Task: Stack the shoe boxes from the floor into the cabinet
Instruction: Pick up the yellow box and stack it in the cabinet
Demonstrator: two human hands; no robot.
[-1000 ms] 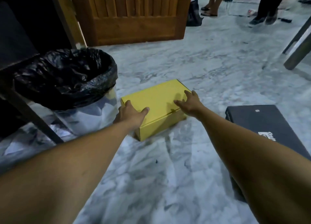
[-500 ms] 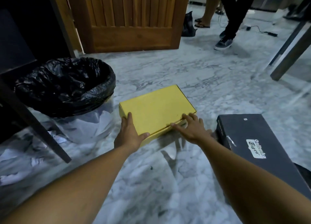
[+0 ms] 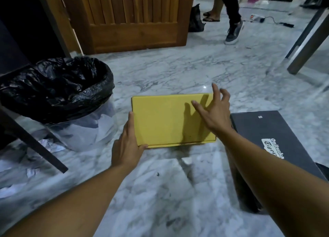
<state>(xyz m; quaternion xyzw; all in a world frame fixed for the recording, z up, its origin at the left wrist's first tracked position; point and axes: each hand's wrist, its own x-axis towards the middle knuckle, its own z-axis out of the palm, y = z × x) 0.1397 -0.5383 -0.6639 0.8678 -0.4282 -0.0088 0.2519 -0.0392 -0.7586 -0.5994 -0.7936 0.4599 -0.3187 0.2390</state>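
yellow shoe box (image 3: 165,119) lies flat on the floor (image 3: 178,72) just right of the bin (image 3: 57,87), long axis crosswise to the person. the left hand (image 3: 127,146) grips its bin-side end; the right hand (image 3: 216,114), fingers spread, hovers over the end away from the bin, seemingly not touching.

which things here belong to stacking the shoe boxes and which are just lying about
Job: yellow box, black shoe box, left hand holding its corner, right hand open above it.
Lying about: bin with black liner, crumpled paper, wooden door, black bag, cable.
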